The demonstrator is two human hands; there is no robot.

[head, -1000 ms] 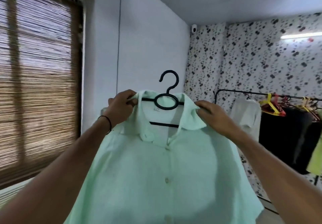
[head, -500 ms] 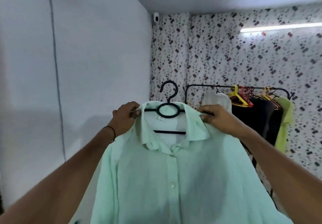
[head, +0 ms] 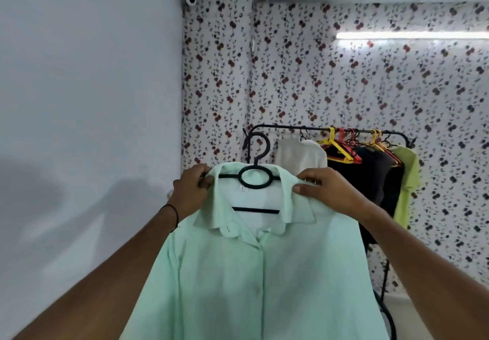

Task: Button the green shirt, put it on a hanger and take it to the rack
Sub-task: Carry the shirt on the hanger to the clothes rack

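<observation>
The pale green shirt (head: pixel 254 273) hangs buttoned on a black hanger (head: pixel 255 178), held up in front of me. My left hand (head: pixel 191 189) grips the shirt's left shoulder at the hanger end. My right hand (head: pixel 324 189) pinches the right shoulder by the collar. The hanger's hook points up, free of any rail. Behind the shirt stands the black clothes rack (head: pixel 288 127), its rail at about hook height and farther away.
On the rack hang a white top (head: pixel 301 154), black garments (head: pixel 370 170), a yellow-green top (head: pixel 407 181) and several empty yellow and red hangers (head: pixel 341 146). A plain white wall runs along the left; floral wallpaper covers the back wall.
My view has swung right, away from the window blind, and the rack is now straight ahead and larger. Both hands keep the same grip on the shirt and hanger.
</observation>
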